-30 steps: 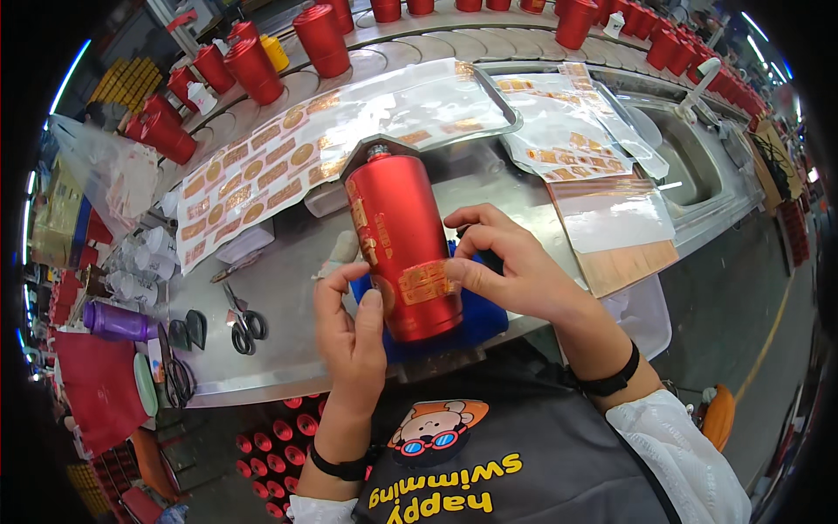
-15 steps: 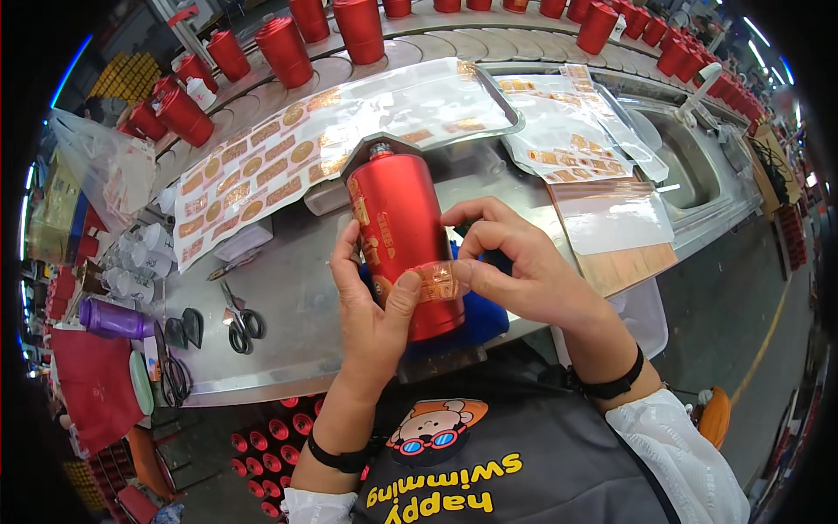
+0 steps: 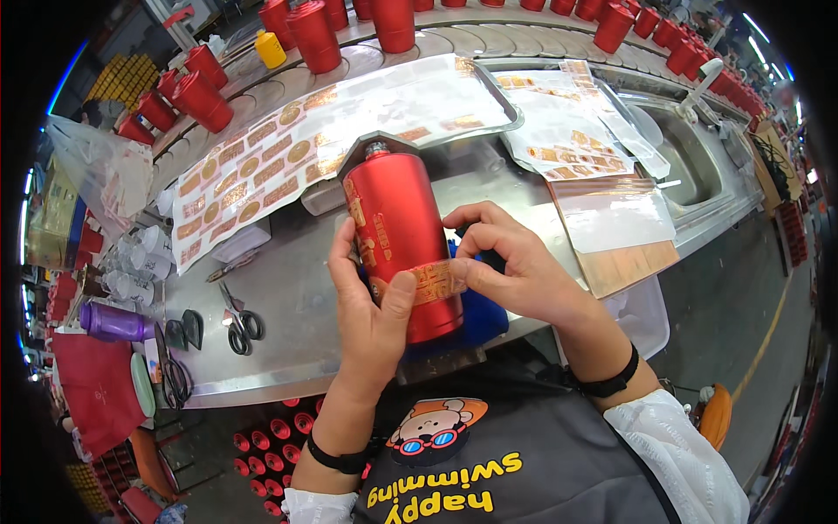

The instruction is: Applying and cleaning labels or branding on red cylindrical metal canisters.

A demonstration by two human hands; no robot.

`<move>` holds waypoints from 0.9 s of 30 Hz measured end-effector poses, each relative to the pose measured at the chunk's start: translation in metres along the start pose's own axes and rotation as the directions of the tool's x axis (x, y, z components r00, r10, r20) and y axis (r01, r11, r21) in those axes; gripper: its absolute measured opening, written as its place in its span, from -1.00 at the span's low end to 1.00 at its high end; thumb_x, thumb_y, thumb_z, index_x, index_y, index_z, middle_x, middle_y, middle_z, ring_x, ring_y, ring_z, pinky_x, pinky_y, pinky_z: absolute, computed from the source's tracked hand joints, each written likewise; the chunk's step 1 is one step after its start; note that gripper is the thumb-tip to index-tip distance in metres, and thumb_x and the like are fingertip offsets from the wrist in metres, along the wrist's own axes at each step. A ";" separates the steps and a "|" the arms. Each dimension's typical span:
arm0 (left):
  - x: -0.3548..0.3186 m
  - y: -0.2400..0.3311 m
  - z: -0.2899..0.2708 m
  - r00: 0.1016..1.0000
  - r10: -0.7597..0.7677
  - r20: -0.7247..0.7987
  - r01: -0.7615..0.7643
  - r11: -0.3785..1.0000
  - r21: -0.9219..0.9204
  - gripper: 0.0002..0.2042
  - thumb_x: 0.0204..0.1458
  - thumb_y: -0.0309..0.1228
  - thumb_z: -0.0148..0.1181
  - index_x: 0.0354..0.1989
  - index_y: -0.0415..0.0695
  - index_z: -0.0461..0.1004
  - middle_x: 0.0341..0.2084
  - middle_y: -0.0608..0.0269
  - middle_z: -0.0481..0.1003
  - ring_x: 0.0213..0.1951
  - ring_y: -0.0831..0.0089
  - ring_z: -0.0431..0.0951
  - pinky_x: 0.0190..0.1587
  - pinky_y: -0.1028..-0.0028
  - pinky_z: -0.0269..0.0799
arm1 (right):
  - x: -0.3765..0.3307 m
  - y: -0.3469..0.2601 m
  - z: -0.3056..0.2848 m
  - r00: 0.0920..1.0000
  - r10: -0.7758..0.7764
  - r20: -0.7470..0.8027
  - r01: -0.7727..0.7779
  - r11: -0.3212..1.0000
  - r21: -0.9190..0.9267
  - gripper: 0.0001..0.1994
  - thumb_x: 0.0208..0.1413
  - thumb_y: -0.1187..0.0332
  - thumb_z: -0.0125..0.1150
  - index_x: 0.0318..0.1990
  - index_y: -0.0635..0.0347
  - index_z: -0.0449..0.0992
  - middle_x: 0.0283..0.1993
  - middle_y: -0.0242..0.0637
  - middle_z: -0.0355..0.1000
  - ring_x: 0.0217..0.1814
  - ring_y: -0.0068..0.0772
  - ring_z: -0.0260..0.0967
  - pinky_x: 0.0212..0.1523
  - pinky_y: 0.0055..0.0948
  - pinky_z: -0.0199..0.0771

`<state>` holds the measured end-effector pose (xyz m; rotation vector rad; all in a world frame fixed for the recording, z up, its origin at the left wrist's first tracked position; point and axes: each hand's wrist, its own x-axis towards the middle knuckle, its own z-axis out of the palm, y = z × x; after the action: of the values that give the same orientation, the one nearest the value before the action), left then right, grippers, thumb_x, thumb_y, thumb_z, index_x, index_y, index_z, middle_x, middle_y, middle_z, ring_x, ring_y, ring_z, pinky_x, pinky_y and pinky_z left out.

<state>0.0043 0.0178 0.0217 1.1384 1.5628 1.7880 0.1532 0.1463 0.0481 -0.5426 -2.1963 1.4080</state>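
A glossy red bottle (image 3: 405,210) with gold decoration is tilted in front of me, its narrow neck pointing away. My left hand (image 3: 371,306) grips its lower left side, the thumb pressing on the left end of a gold decal (image 3: 432,281). That decal lies across the lower part of the bottle. At its right end, my right hand (image 3: 511,266) pinches the decal's edge between thumb and forefinger. Behind the bottle, a blue cloth or pad (image 3: 483,316) shows in part. A dark angular rest (image 3: 353,157) stands around the bottle's neck.
A white sheet of gold decals (image 3: 262,166) spreads across a tray beyond the bottle. More decal sheets (image 3: 567,131) lie by the sink (image 3: 690,157). Scissors (image 3: 240,327) rest on the metal table (image 3: 288,349). Red bottles (image 3: 314,39) stand on the conveyor (image 3: 463,41) behind.
The bottles on the conveyor have shifted to the right, and a yellow bottle has come into view among them. My hands and the held bottle have barely moved; the decal looks flatter.
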 end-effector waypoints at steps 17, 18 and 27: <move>0.000 0.002 0.000 1.000 -0.020 0.020 0.021 0.997 -0.074 -0.32 0.17 -0.31 0.07 0.36 -0.28 -0.14 0.25 -0.01 0.09 0.28 0.29 0.14 0.32 0.33 0.00 | 0.001 0.019 0.002 0.997 0.054 0.057 -0.065 0.974 0.216 -0.83 0.18 0.33 0.19 -0.37 0.24 0.49 0.08 -0.17 0.27 0.09 -0.42 0.28 0.07 -0.42 0.29; 0.000 0.002 0.001 0.999 -0.005 0.034 0.008 0.998 -0.064 -0.32 0.17 -0.31 0.07 0.36 -0.28 -0.14 0.25 -0.01 0.09 0.28 0.29 0.14 0.32 0.33 0.00 | 0.000 0.020 0.001 0.996 0.063 0.061 -0.076 0.970 0.230 -0.83 0.18 0.33 0.19 -0.37 0.24 0.49 0.08 -0.17 0.27 0.09 -0.42 0.28 0.07 -0.42 0.29; -0.001 0.001 0.001 0.998 -0.032 0.052 0.036 0.997 -0.069 -0.24 0.12 -0.35 0.15 0.38 -0.25 -0.19 0.27 -0.01 0.07 0.29 0.28 0.14 0.33 0.33 0.02 | -0.003 0.021 -0.002 0.994 -0.005 0.106 -0.014 0.983 0.185 -0.80 0.13 0.26 0.27 -0.37 0.20 0.50 0.13 -0.20 0.25 0.16 -0.42 0.23 0.16 -0.38 0.19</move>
<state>0.0052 0.0174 0.0220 1.1090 1.4703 1.7641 0.1585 0.1538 0.0288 -0.4147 -2.1151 1.6586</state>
